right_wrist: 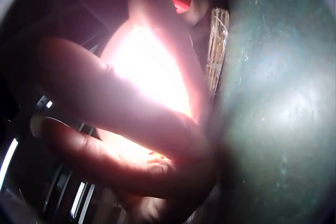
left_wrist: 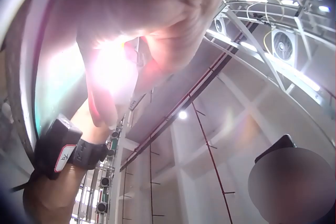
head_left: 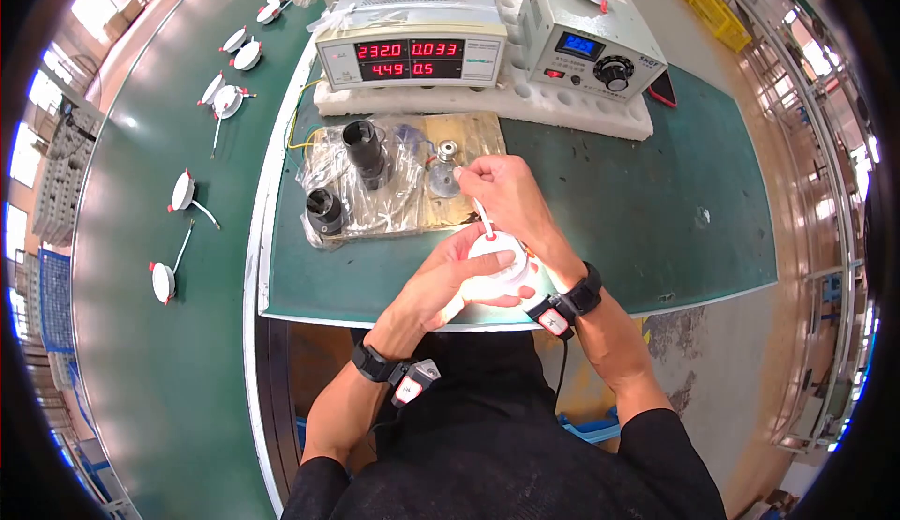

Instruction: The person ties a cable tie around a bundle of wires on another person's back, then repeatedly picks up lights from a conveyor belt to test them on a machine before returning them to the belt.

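A round white downlight (head_left: 502, 259) is in my left hand (head_left: 436, 286), the thumb across its back and the fingers spread beneath. It is lit: its face glares bright in both wrist views, and light spills over the bench edge. From the red grommet on its back a short white cable (head_left: 484, 217) runs up to my right hand (head_left: 514, 199). That hand pinches the cable's end, with its fingertips right at a clear round base that carries a metal terminal (head_left: 447, 150). The exact contact at the cable's tip is hidden by the fingers.
Two black sockets (head_left: 364, 150) stand on the plastic-wrapped board (head_left: 403, 203). Behind it, a power meter (head_left: 412, 56) with red digits and a grey voltage regulator (head_left: 595, 46) sit on white foam (head_left: 581, 119). Several downlights (head_left: 163, 282) lie on the green left surface. A phone (head_left: 662, 90) lies right.
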Demonstrator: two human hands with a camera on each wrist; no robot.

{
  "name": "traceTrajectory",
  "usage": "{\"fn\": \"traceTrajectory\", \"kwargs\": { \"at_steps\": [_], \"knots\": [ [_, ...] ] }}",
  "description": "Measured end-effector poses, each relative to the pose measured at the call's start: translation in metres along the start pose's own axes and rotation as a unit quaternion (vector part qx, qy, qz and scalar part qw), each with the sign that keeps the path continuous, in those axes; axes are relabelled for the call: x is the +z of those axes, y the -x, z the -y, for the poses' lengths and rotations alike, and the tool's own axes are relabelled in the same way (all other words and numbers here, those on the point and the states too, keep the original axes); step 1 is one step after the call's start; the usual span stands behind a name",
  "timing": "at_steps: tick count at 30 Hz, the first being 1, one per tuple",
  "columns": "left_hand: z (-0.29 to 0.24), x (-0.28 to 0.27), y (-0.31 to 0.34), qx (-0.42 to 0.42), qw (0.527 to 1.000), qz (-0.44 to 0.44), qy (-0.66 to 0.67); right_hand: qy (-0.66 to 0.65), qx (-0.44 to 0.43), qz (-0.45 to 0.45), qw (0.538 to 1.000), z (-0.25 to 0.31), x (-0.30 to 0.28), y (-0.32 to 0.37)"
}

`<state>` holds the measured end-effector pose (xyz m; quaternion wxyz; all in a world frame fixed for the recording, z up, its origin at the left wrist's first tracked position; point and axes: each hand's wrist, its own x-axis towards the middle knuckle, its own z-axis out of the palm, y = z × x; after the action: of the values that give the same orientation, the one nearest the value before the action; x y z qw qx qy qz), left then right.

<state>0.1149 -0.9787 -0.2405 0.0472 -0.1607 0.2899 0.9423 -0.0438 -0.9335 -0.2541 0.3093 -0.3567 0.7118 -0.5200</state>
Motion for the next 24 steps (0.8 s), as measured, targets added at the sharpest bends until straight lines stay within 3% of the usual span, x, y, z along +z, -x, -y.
{"fn": "traceTrajectory", "kwargs": {
  "at_steps": [6,24],
  "knots": [
    [0.003,0.001,-0.001,0.016,0.997,-0.013,-0.068,-0.017,0.024,0.004,1.0,0.008,0.001,0.003],
    [0.004,-0.003,-0.002,0.028,0.999,0.013,-0.04,0.015,0.001,-0.01,1.0,0.003,0.001,0.001]
  ]
}}
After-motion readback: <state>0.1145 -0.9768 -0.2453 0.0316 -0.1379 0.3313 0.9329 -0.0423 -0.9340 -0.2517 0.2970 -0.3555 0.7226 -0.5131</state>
